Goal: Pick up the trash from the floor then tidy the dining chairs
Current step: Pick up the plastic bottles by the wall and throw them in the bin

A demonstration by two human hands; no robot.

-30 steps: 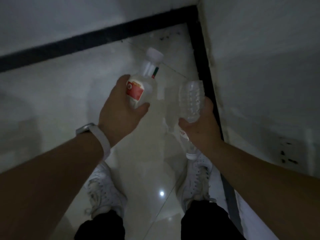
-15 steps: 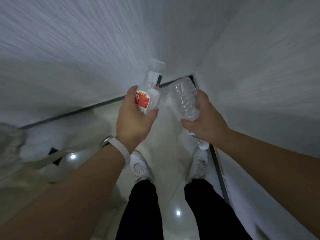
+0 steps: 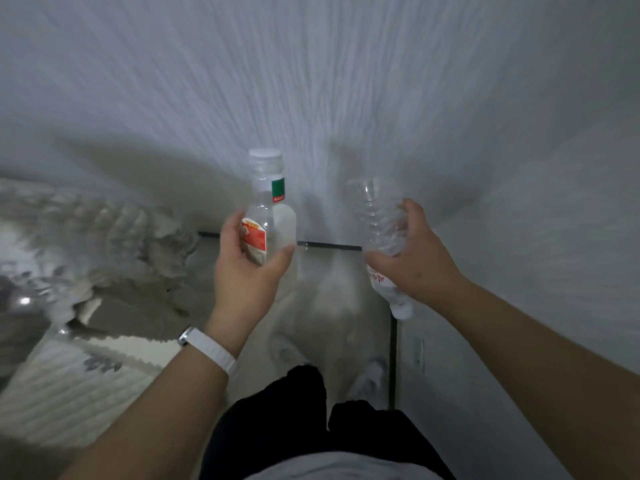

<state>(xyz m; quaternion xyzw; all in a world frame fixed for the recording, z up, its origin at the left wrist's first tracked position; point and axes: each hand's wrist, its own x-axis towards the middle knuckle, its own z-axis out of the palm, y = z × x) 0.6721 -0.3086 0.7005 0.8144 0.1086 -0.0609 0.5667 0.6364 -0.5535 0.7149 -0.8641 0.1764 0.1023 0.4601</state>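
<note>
My left hand (image 3: 244,282) grips a clear bottle (image 3: 268,206) with a white cap, a red label and a small green neck tag, held upright in front of me. My right hand (image 3: 417,263) grips a crushed clear plastic bottle (image 3: 382,220), upside down, with its white cap (image 3: 401,310) pointing at the floor. Both bottles are lifted off the floor at about chest height, side by side and apart. No dining chairs are in view.
I stand in a dim corner: white walls (image 3: 311,81) ahead and to the right, with a black skirting strip (image 3: 329,245) along the pale tiled floor (image 3: 329,306). A blurred light-coloured fabric mass (image 3: 97,244) lies at the left. My shoes (image 3: 369,379) and dark trousers are below.
I have risen from a crouch with both bottles in hand. The view has tilted up toward the wall, and the floor now lies farther below. The grips are unchanged.
</note>
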